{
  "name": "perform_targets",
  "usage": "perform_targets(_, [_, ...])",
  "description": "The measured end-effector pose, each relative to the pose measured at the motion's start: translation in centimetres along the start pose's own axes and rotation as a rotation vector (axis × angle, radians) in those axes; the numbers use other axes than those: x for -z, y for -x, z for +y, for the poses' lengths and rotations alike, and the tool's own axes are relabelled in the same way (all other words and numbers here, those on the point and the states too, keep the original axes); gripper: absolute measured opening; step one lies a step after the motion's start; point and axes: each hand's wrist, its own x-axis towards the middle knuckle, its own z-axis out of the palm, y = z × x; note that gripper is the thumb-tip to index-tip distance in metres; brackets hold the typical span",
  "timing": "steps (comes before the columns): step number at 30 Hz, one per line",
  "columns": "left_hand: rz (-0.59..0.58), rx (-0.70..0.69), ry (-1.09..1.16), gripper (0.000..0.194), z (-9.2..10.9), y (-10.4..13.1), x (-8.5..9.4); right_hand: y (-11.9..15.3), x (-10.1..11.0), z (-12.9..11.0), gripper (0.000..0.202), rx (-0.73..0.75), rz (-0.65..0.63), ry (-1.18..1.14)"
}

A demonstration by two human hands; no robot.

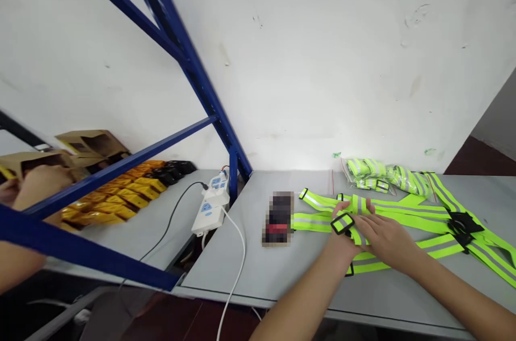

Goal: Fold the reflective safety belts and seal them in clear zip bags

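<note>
At lower right of the frame, over the desk (262,271), the left hand (341,243) and right hand (385,236) are clamped on the looped reflective strap (358,204), best handled flat and untwisted, its black buckle (342,224) left clear.

No lettering or number can be read; the power strip (213,218) bears blue markings (207,207), illegible here; right of it, pixelation covers an object (280,212).
</note>
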Motion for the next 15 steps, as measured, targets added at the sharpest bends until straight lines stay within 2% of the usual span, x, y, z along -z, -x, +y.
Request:
perform_targets(4, [-0.016,0.124,0.016,0.028,0.9,-1.4,-0.2,-0.4,0.6,0.5,0.028,-0.029,-0.013,0.040])
perform_targets(7, [-0.052,0.283,-0.053,0.035,2.5,-1.1,0.7,-0.5,1.0,0.8,0.025,-0.034,0.004,0.056])
perform_targets(9, [-0.124,0.446,-0.236,0.044,4.1,-0.3,1.7,-0.6,1.0,0.8,0.025,-0.043,0.046,0.063])
perform_targets(11, [-0.220,0.585,-0.538,0.050,6.1,0.8,2.6,-0.7,0.9,0.8,0.026,-0.062,0.086,0.069])
perform_targets(13, [-0.231,0.563,-0.795,0.044,8.4,1.6,2.9,-1.1,0.7,0.6,0.026,-0.092,0.107,0.075])
perform_targets(15, [-0.187,0.461,-0.987,0.042,10.5,2.0,2.6,-1.7,0.2,0.5,0.026,-0.127,0.125,0.081])
